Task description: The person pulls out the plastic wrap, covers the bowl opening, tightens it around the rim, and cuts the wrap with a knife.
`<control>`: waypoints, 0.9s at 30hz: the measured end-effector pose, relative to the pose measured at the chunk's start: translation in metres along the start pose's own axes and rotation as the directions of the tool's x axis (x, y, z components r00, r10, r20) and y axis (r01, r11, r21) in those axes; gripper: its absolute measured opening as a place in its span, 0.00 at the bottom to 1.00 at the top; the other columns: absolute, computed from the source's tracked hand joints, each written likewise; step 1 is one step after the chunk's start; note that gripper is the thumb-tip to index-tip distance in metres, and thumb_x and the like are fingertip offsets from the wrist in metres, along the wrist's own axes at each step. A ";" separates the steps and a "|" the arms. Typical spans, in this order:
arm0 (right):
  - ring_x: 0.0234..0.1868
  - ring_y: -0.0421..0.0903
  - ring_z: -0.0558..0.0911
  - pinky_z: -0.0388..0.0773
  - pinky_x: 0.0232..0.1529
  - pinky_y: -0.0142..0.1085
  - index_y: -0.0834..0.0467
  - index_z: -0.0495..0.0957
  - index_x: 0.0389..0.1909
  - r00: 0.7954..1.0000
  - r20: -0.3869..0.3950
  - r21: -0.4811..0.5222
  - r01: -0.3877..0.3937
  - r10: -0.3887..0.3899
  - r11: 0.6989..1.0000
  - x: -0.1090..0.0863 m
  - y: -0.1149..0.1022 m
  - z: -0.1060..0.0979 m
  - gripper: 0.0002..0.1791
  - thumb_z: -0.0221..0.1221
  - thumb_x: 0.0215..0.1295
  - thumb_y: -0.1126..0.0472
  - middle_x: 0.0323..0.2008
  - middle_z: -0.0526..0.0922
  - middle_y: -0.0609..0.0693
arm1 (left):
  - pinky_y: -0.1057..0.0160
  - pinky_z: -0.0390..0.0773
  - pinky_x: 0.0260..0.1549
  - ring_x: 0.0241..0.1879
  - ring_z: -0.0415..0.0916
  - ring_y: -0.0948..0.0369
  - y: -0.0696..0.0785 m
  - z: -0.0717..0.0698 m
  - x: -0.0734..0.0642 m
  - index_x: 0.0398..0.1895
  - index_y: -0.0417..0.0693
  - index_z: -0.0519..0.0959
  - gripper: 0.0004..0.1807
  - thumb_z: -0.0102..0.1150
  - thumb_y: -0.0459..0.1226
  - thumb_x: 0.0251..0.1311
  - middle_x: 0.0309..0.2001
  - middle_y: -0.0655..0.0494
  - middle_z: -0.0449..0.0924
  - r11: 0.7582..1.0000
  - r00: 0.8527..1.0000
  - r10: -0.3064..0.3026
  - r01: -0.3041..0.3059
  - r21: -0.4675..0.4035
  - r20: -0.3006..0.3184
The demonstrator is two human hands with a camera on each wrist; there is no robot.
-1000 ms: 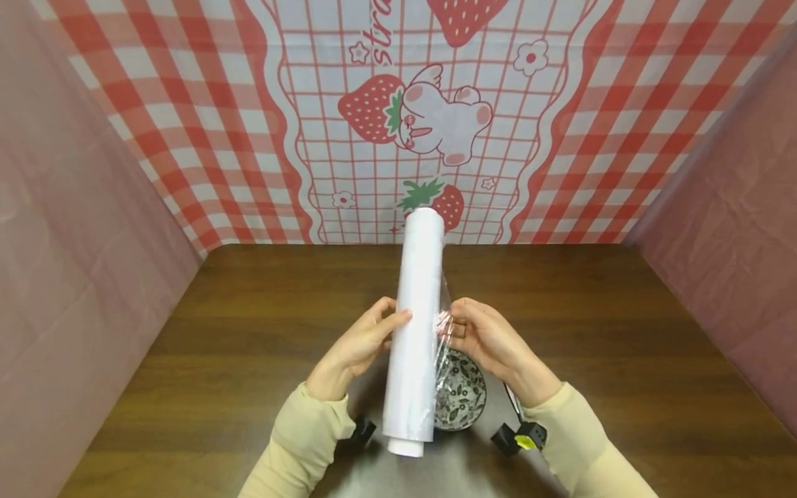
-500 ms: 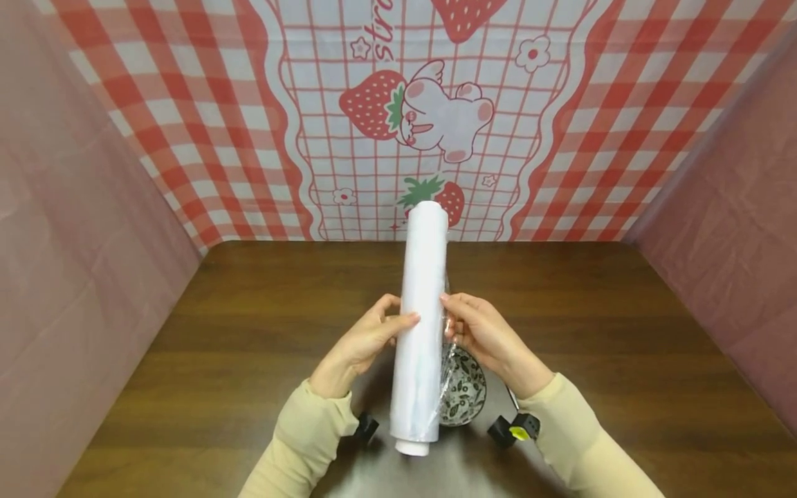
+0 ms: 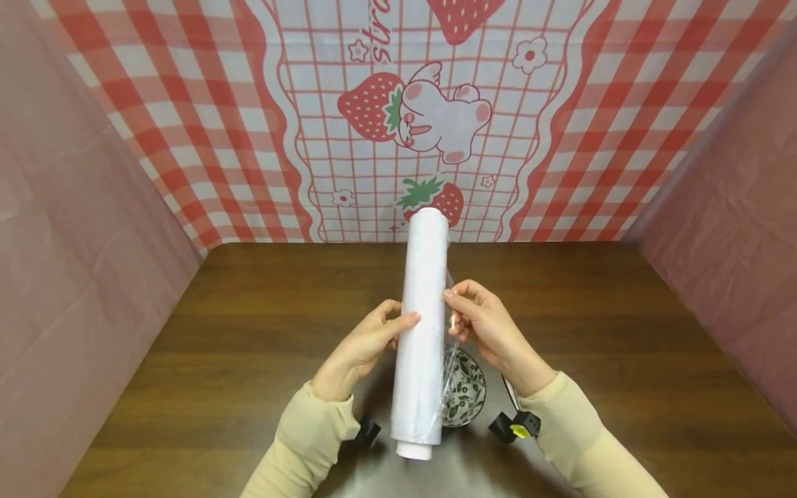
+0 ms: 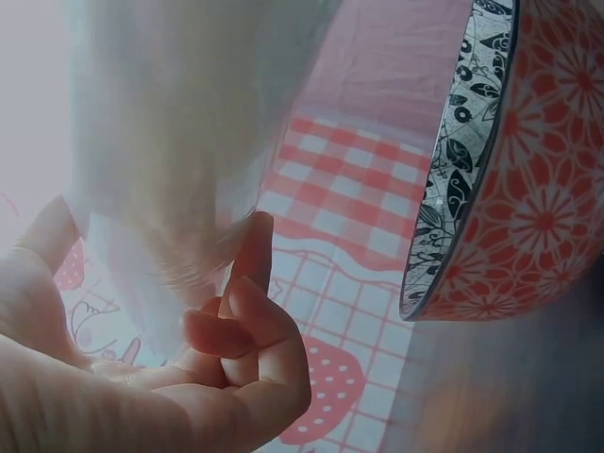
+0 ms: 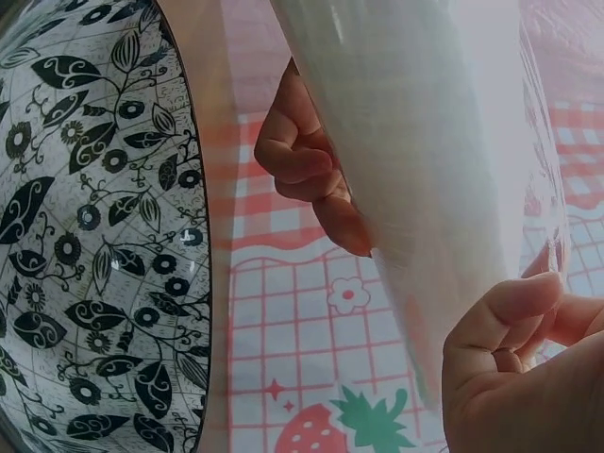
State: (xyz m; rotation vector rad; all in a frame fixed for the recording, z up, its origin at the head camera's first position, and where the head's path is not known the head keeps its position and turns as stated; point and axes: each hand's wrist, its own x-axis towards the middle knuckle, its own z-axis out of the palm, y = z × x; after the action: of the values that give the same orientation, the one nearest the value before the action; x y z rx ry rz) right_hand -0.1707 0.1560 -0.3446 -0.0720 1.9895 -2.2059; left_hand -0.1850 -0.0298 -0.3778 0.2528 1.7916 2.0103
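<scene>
A long white roll of plastic wrap (image 3: 422, 332) is held up lengthwise over the table, its near core end sticking out. My left hand (image 3: 367, 342) grips it from the left, thumb on top; in the left wrist view, fingers (image 4: 269, 349) curl beneath the roll. Clear film (image 3: 450, 377) hangs loose along the roll's right side. With thumb and forefinger, my right hand (image 3: 488, 325) pinches this film close beside the roll, as the right wrist view also shows. A bowl (image 3: 468, 394) stands below, partly hidden by the roll, leaf-patterned inside and red-flowered outside (image 4: 547, 217).
The bowl stands on a grey surface (image 3: 398, 477) at the near side of the brown wooden table (image 3: 261, 332). Behind rises a red-and-white strawberry cloth (image 3: 529, 138). Pink cloth walls (image 3: 81, 242) flank the table. Black wrist-camera mounts (image 3: 513, 425) sit under the sleeves.
My right hand has come in to the roll's right edge and its fingers have shifted on the film, which looks less bunched. The roll has moved slightly right in my left hand's hold.
</scene>
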 end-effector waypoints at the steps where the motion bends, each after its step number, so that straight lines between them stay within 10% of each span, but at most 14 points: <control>1: 0.11 0.35 0.71 0.66 0.14 0.25 0.55 0.65 0.30 1.000 0.002 -0.001 0.006 -0.006 1.000 0.000 0.000 0.000 0.06 0.50 0.66 0.61 0.12 0.69 0.43 | 0.68 0.61 0.26 0.21 0.62 0.67 0.000 0.000 0.000 0.41 0.42 0.64 0.13 0.52 0.38 0.57 0.21 0.60 0.68 1.000 1.000 -0.001 0.001 0.000 -0.005; 18: 0.12 0.36 0.73 0.67 0.15 0.26 0.56 0.65 0.30 0.997 -0.015 0.005 0.082 -0.082 0.997 -0.004 -0.005 0.002 0.06 0.49 0.67 0.62 0.11 0.71 0.43 | 0.69 0.64 0.25 0.21 0.63 0.67 0.000 0.003 -0.001 0.39 0.42 0.66 0.12 0.52 0.38 0.57 0.24 0.60 0.70 0.999 0.998 -0.033 0.032 -0.025 -0.053; 27: 0.13 0.37 0.75 0.67 0.16 0.27 0.55 0.65 0.30 0.990 0.001 -0.017 0.138 -0.138 0.990 -0.004 -0.004 0.002 0.05 0.47 0.67 0.63 0.12 0.71 0.43 | 0.67 0.71 0.30 0.25 0.72 0.67 -0.002 0.001 -0.001 0.43 0.27 0.72 0.22 0.50 0.41 0.58 0.23 0.62 0.76 1.000 1.000 -0.002 0.002 -0.005 0.007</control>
State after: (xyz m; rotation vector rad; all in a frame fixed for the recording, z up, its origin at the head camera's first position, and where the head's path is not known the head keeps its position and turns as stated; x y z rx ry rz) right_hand -0.1672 0.1548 -0.3397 -0.2183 2.0616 -2.2703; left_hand -0.1827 -0.0291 -0.3796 0.2566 1.7813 2.0102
